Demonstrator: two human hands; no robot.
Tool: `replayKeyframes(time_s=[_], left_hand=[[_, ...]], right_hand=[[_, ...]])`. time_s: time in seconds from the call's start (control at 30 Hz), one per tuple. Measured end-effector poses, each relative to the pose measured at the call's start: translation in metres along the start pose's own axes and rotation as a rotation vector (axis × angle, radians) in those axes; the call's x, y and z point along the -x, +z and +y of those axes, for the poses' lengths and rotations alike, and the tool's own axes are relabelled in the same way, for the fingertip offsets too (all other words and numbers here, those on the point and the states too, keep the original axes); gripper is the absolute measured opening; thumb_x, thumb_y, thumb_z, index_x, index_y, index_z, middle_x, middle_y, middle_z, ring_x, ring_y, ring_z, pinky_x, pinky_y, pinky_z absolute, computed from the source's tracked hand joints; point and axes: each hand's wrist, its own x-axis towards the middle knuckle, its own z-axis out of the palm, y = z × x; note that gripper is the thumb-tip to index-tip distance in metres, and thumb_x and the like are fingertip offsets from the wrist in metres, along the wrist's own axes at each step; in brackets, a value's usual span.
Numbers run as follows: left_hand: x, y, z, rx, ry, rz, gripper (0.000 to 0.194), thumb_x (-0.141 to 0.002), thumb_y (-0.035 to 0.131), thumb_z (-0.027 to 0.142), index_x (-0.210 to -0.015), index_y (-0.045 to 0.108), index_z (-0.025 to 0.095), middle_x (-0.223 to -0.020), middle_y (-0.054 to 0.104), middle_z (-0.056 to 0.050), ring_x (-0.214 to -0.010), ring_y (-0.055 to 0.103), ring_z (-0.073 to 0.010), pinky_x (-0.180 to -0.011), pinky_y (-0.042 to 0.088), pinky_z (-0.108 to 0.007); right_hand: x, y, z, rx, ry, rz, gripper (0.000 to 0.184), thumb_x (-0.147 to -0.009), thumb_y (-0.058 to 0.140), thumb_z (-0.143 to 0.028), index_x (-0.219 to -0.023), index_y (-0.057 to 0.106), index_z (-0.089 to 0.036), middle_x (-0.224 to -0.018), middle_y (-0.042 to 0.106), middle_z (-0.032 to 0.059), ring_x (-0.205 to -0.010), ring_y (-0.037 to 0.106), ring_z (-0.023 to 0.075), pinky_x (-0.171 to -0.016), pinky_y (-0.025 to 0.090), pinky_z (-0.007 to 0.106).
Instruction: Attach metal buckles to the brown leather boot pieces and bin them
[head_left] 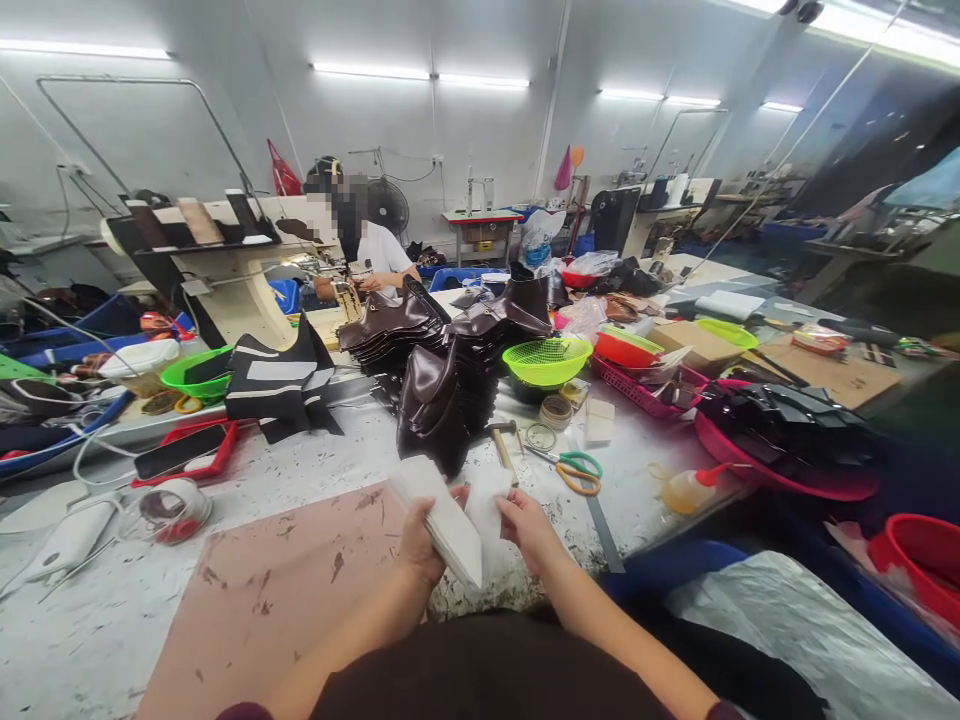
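My left hand (421, 545) is closed around a stack of white pointed pieces (442, 520), thin like paper or lining. Between the fingers of my right hand (531, 530) is a single thin white sheet (487, 505), pinched at its edge and held beside the stack. Just beyond my hands lie dark brown glossy leather shoe uppers (426, 395) in a pile. A hammer (504, 450) rests on the table past the white sheet, and scissors (576, 472) with green and orange handles lie to the right of it.
A pinkish board (277, 580) covers the table's near left. Further right stand a glue bottle (690, 490), a yellow-green basket (546, 360) and a pink tray (787, 470) of black pieces. Across the table a person (382, 255) sits by a sewing machine (247, 290).
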Motion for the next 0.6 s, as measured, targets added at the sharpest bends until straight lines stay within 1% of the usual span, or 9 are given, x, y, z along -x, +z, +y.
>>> replayKeyframes(time_s=[0.07,0.13,0.23,0.3,0.37,0.4,0.47,0.53,0.6], left_hand=[[-0.004,-0.001,0.006,0.008,0.043,0.041,0.042,-0.071,0.043,0.019,-0.111,0.052,0.009,-0.071,0.065,-0.009,-0.069,0.064,-0.0222,-0.068,0.054,-0.034],[-0.006,-0.003,0.009,0.006,0.057,0.062,0.037,-0.072,0.044,0.019,-0.108,0.052,0.012,-0.066,0.063,-0.006,-0.059,0.062,-0.0186,-0.062,0.054,-0.031],[-0.007,-0.006,0.007,-0.018,0.015,0.057,0.026,-0.073,0.048,0.019,-0.097,0.055,0.012,-0.062,0.06,-0.004,-0.048,0.056,-0.015,-0.05,0.051,-0.026],[-0.006,-0.007,0.003,-0.039,-0.027,0.051,0.019,-0.071,0.05,0.018,-0.088,0.056,0.012,-0.059,0.058,-0.004,-0.044,0.054,-0.014,-0.044,0.047,-0.023],[-0.005,-0.007,0.0,-0.056,-0.056,0.047,0.014,-0.071,0.052,0.017,-0.083,0.057,0.011,-0.058,0.057,-0.004,-0.044,0.053,-0.0132,-0.043,0.046,-0.022],[-0.006,-0.007,-0.001,-0.061,-0.064,0.043,0.014,-0.071,0.052,0.017,-0.082,0.057,0.011,-0.059,0.057,-0.004,-0.044,0.053,-0.013,-0.044,0.046,-0.021],[-0.007,-0.008,-0.001,-0.067,-0.069,0.031,0.016,-0.071,0.052,0.017,-0.085,0.057,0.012,-0.062,0.059,-0.004,-0.046,0.054,-0.0132,-0.047,0.047,-0.022],[-0.008,-0.009,0.001,-0.074,-0.068,0.019,0.018,-0.073,0.053,0.02,-0.089,0.057,0.013,-0.063,0.06,-0.004,-0.048,0.055,-0.0139,-0.049,0.047,-0.023],[-0.009,-0.011,0.002,-0.089,-0.073,0.011,0.023,-0.076,0.055,0.032,-0.086,0.058,0.011,-0.058,0.057,-0.004,-0.047,0.054,-0.0148,-0.049,0.047,-0.025]], right_hand=[[-0.018,-0.024,0.003,0.085,0.018,0.088,0.03,-0.075,0.055,-0.045,-0.084,0.055,-0.016,-0.071,0.06,0.0008,-0.06,0.056,0.0127,-0.056,0.046,0.025],[-0.038,-0.059,0.0,0.207,0.037,0.192,0.027,-0.082,0.054,-0.041,-0.088,0.057,-0.014,-0.078,0.061,0.0019,-0.065,0.057,0.0128,-0.061,0.047,0.027],[-0.059,-0.109,-0.006,0.421,0.065,0.344,0.025,-0.087,0.052,-0.035,-0.099,0.057,-0.013,-0.098,0.06,0.0052,-0.084,0.058,0.0163,-0.075,0.048,0.035],[-0.063,-0.127,-0.005,0.555,0.078,0.426,0.026,-0.088,0.052,-0.032,-0.106,0.055,-0.015,-0.112,0.055,0.0073,-0.098,0.054,0.0198,-0.085,0.044,0.041],[-0.06,-0.125,0.005,0.665,0.08,0.457,0.024,-0.087,0.053,-0.027,-0.108,0.055,-0.016,-0.119,0.051,0.0082,-0.107,0.049,0.0218,-0.092,0.039,0.045],[-0.058,-0.118,0.013,0.708,0.076,0.445,0.024,-0.084,0.056,-0.024,-0.106,0.056,-0.015,-0.119,0.052,0.0083,-0.109,0.048,0.0224,-0.094,0.037,0.045],[-0.052,-0.097,0.031,0.771,0.068,0.393,0.029,-0.074,0.064,-0.016,-0.103,0.057,-0.013,-0.115,0.054,0.0094,-0.111,0.048,0.0236,-0.096,0.035,0.042],[-0.046,-0.075,0.048,0.81,0.069,0.35,0.039,-0.064,0.067,-0.01,-0.101,0.058,-0.013,-0.11,0.057,0.0117,-0.109,0.049,0.0257,-0.093,0.037,0.038],[-0.043,-0.062,0.057,0.827,0.07,0.325,0.037,-0.061,0.065,-0.011,-0.097,0.059,-0.013,-0.102,0.06,0.0128,-0.102,0.054,0.0276,-0.085,0.041,0.036]])
